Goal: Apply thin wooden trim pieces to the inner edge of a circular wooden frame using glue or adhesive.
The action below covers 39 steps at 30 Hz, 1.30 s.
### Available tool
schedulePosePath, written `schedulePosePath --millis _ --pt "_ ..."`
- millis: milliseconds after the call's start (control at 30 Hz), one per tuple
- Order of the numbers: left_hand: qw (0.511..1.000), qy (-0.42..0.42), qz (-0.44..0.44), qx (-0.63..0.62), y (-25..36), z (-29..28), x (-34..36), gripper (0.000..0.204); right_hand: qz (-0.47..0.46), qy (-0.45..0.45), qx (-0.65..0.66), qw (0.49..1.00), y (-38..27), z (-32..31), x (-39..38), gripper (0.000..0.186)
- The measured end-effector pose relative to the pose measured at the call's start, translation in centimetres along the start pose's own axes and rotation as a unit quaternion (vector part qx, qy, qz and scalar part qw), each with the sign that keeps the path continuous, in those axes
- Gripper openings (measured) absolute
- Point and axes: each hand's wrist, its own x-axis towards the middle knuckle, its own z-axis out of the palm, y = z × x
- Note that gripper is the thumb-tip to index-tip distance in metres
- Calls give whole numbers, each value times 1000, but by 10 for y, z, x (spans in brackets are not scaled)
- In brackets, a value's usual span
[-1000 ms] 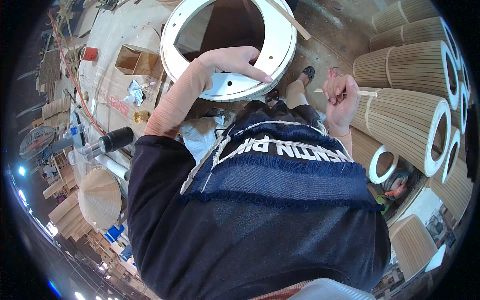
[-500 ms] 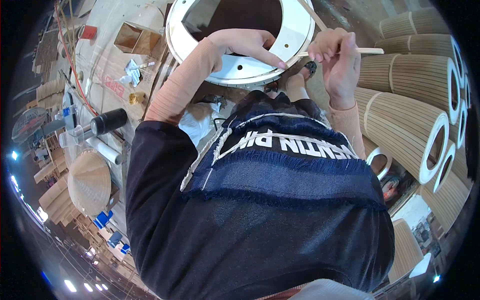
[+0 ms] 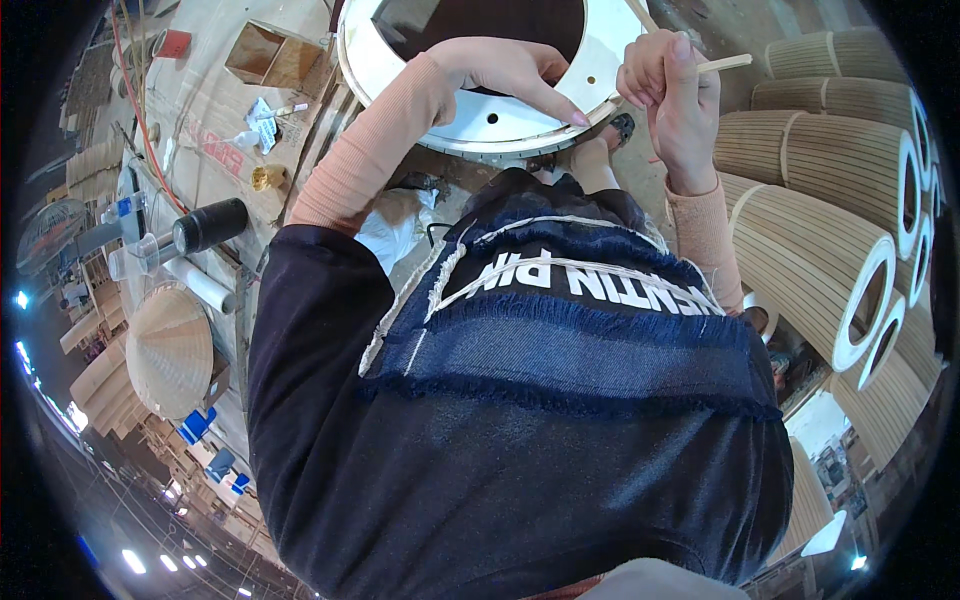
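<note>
Both hands sit higher now: left hand point(image 3: 505, 70) flat on white ring point(image 3: 480, 125), right hand point(image 3: 672, 95) gripping stick point(image 3: 725, 63).

This is a workshop that makes slatted wooden lampshades or drums. Along the right of the frame, finished slat cylinders point(image 3: 830, 260) with white ring ends lie stacked on their sides. At the top centre sits a white ring frame point(image 3: 480, 125), part of one such piece in the making. The upper left holds a cluttered worktop point(image 3: 215, 150) covered in cardboard, with an open wooden box point(image 3: 272, 55), a black cylinder point(image 3: 210, 225), white tubes and a red cable. A conical straw hat point(image 3: 170, 350) lies at the left edge. More stacked goods fill the lower left.
</note>
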Motion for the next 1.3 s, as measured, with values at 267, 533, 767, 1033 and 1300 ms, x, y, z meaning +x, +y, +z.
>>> schedulePosePath --millis 267,533,767,1033,1300 --pt "999 -14 25 -21 0 0 3 99 12 -19 -117 993 4 4 2 44" --pt "999 11 47 2 -8 3 8 93 87 -7 -148 985 0 7 3 46" --pt "998 31 41 -20 -10 7 12 98 -161 -139 249 945 45 2 24 50" --pt "982 -148 41 -109 9 -14 10 54 -41 -48 68 996 38 0 7 50" --pt "997 -40 59 9 30 -3 -14 50 8 -16 -159 987 13 7 1 46"
